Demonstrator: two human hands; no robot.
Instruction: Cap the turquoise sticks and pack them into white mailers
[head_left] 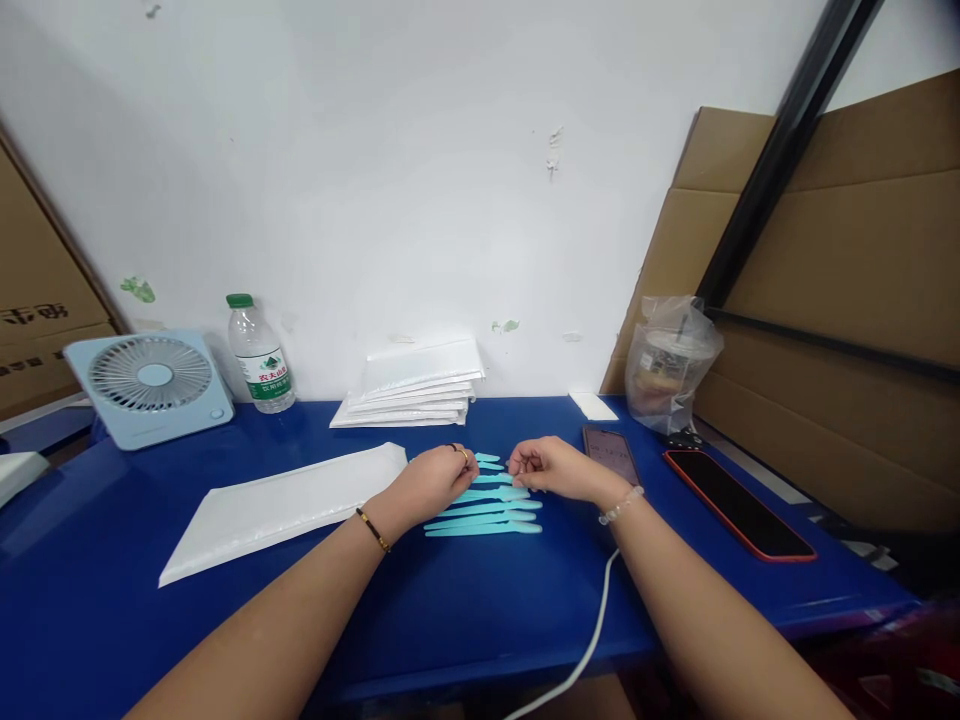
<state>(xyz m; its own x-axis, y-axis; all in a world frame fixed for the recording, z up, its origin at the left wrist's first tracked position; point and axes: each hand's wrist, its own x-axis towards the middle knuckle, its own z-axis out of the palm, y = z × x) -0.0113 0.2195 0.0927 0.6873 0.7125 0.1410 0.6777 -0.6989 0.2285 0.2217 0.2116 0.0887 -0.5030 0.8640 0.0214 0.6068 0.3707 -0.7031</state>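
Note:
Several slim turquoise eyebrow razors [486, 524] lie side by side in a row on the blue table [465, 610], their long sides roughly parallel. My left hand [435, 485] is closed at the left end of one eyebrow razor [491, 479] in the upper part of the row. At that razor's right end, the fingers of my right hand [551, 468] are curled in a pinch. My fingers hide both of its ends. A white padded envelope [292, 510] lies flat, just left of my left hand.
Behind my hands is a stack of white padded envelopes [412, 385]. A blue fan [154, 385] and a water bottle [259, 355] stand at left. Two phones, one dark [611, 452] and one red-edged [739, 505], a bagged drink [671, 365] and a white cable [600, 625] are at right.

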